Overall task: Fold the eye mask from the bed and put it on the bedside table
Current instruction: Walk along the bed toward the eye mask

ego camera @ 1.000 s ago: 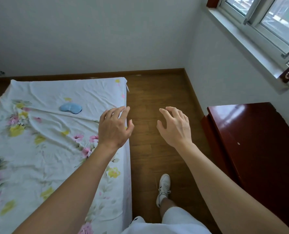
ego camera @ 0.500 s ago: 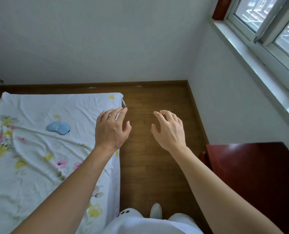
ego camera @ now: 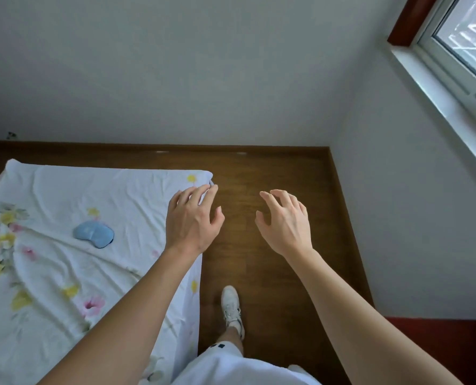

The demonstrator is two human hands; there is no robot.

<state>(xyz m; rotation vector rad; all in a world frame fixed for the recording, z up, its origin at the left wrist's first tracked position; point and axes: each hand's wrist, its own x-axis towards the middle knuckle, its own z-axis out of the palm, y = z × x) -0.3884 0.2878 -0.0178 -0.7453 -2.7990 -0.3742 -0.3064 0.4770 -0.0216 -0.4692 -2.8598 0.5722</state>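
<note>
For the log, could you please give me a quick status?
Left hand and right hand open, empty. Eye mask unfolded on bed, left of both. Nothing in the way.

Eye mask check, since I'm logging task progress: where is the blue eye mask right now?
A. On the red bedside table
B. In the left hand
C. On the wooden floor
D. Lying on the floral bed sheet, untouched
D: the eye mask lies on the floral bed sheet, while the left hand and right hand hover open and empty, clear of it.
</note>
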